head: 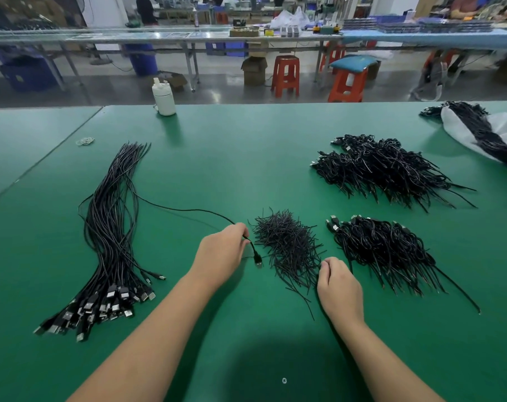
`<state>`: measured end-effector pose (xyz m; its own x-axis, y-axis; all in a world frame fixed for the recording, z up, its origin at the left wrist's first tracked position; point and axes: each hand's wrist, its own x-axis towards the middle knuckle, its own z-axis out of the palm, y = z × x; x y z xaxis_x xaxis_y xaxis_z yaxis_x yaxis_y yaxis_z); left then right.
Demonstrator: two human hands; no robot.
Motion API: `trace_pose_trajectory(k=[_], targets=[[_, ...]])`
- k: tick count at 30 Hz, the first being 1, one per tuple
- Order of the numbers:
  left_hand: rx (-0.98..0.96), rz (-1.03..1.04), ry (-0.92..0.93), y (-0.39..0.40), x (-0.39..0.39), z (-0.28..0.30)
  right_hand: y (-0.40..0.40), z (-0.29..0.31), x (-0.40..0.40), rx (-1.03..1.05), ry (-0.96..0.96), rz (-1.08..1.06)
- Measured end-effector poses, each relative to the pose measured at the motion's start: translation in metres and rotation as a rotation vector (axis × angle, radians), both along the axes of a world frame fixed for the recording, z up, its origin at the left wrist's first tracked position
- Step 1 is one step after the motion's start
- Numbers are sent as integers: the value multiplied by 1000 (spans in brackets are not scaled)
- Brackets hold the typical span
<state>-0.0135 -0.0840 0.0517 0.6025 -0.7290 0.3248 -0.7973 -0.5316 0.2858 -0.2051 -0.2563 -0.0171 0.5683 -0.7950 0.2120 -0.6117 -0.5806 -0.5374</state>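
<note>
— Black cable (188, 210), running across mid-frame: is the left hand (221, 250) gripping it?
— Yes, its fingers are pinching it just above the plug (258, 261). The right hand (340, 288) is curling at the tie pile (287, 245), centre frame; whether it is holding a tie, I cannot tell.
— Next?
— Probably coiling the cable, then twisting a tie round it.

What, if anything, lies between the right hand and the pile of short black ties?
Nothing visible. The right hand is at the near edge of the pile of short black ties, fingers curled into it. The left hand holds a cable on the pile's other side.
</note>
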Motion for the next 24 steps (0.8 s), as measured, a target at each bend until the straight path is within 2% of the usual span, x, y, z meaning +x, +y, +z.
trace_pose_trajectory(k=[3,10,15,20,22,24], targets=[[-76,10,24,-4,-7,5,0,1,0,21,-13,4],[-14,-111,-208,-12,-31,17,3,6,-3,33,-94,18],[-103,-195,-192,-24,-48,21,10,23,-9,63,-246,172],[-77,-313,-118,-35,-60,18,8,73,3,261,-336,342],[-92,-289,-150,-40,-64,19,5,87,3,394,-309,395],[-121,-222,-57,-42,-66,23,-1,97,0,585,-330,406]])
